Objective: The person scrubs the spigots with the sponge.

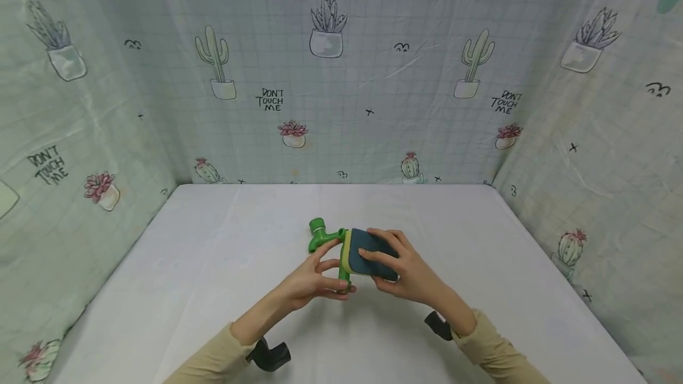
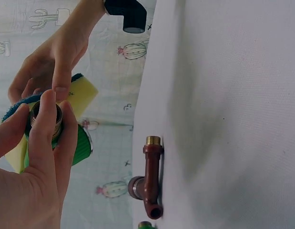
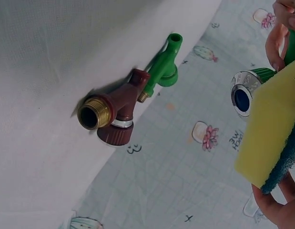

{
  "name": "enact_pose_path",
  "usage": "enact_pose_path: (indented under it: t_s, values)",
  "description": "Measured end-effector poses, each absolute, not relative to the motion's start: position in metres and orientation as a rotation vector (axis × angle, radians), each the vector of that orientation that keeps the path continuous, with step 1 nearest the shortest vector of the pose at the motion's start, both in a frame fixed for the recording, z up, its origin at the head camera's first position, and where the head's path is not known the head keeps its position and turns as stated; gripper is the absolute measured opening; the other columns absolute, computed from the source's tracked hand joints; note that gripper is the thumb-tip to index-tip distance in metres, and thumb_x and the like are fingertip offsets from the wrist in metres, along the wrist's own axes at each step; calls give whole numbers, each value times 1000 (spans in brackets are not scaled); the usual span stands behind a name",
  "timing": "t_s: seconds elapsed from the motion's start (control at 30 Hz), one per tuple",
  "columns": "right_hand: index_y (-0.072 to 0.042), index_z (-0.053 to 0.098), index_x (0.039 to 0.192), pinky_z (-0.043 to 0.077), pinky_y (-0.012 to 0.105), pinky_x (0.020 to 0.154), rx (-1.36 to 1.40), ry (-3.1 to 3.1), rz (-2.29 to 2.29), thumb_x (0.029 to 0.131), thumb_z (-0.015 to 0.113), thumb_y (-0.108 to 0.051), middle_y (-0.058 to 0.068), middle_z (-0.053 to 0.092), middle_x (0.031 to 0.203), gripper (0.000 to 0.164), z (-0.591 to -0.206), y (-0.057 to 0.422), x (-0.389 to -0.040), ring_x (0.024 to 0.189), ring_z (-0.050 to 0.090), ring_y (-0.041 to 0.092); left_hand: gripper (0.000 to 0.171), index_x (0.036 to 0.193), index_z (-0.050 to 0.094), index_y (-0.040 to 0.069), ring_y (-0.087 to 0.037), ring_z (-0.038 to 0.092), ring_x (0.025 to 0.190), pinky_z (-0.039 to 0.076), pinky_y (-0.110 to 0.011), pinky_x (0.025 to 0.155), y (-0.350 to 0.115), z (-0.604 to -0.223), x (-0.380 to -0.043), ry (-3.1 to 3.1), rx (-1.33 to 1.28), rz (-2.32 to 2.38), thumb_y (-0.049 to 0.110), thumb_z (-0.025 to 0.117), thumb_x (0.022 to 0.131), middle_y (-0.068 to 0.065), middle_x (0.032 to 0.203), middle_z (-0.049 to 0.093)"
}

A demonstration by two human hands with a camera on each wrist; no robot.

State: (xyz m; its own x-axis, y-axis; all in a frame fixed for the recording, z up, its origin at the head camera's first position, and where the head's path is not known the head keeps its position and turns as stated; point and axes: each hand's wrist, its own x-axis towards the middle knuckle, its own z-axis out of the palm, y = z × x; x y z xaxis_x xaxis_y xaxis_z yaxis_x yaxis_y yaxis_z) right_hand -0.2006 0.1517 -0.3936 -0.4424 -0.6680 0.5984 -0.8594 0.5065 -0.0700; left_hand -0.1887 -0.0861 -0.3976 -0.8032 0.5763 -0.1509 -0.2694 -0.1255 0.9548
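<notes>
While your left hand (image 1: pixel 312 281) is gripping the green tap (image 2: pixel 82 148) above the tabletop (image 1: pixel 240 259) and your right hand (image 1: pixel 409 270) is holding the scouring sponge (image 3: pixel 268 130) yellow-side toward it, you're probably wiping best by bracing its threaded end (image 2: pixel 58 125) firmly.

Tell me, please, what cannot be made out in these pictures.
- Head view: most of the held green tap, hidden by sponge and left hand.
- Left wrist view: most of the second green tap, cut off by the bottom edge.
- Right wrist view: part of the right hand, cut off by the right edge.
</notes>
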Motion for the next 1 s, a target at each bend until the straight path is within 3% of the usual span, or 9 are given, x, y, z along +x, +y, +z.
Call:
enact_pose_path:
  t_s: [0.13,0.5,1.0]
  values:
    - [-24,53,123,48,43,81,1219,-2222,433,70,72,-21,15,38,134,57,-391,155,-203,111,38,25,83,142,10,26,-26,66,88,51,-44,81,-87,-395,-187,1558,340,1992,-3,59,81,-24,135,35]
    - [-23,55,121,49,46,77,1148,-2184,372,57,81,-14,16,40,132,70,-391,166,-209,108,39,30,79,143,11,17,-28,65,90,51,-43,81,-93,-397,-187,1501,334,2037,-7,55,82,-25,134,34]
    - [-24,53,123,49,43,81,1187,-2225,464,66,74,-15,14,37,137,61,-391,154,-204,114,35,27,77,143,8,18,-35,61,97,49,-46,83,-90,-399,-190,1458,326,2094,-6,52,84,-27,142,17]
